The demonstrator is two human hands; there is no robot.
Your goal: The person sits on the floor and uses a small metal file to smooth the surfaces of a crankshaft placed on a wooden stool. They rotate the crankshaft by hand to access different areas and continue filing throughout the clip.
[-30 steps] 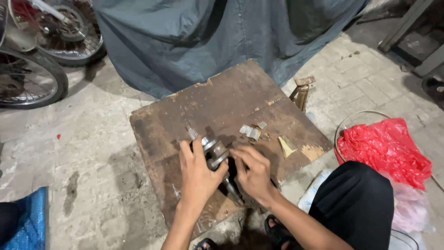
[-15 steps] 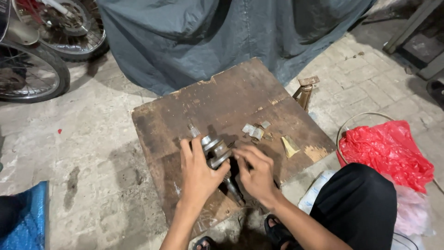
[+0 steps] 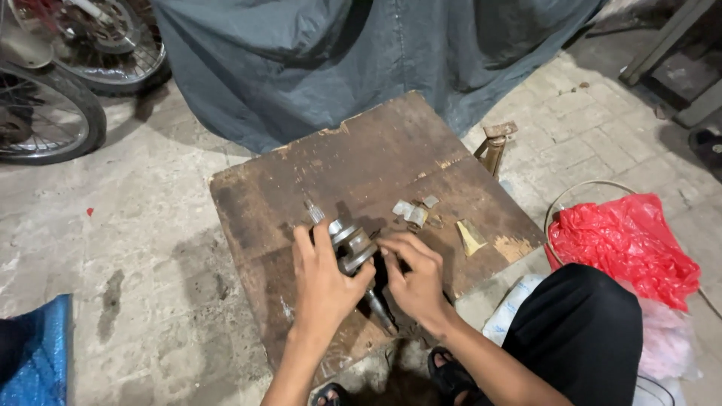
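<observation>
the left hand [image 3: 325, 280] has its grip wrapped around a grey metal shaft part [image 3: 351, 248] lying near the front middle of the worn wooden worktop [image 3: 361, 162], while the right hand [image 3: 415, 280] pinches at the same part from just beside it, fingertips touching its flanged end. just past the hands lie small metal scraps [image 3: 415, 212] and a yellowish wedge [image 3: 471, 237]; to the right a red plastic bag [image 3: 628, 244] sits on the paved floor. farthest off hang a grey tarp [image 3: 361, 53] and a motorcycle wheel [image 3: 41, 113].
</observation>
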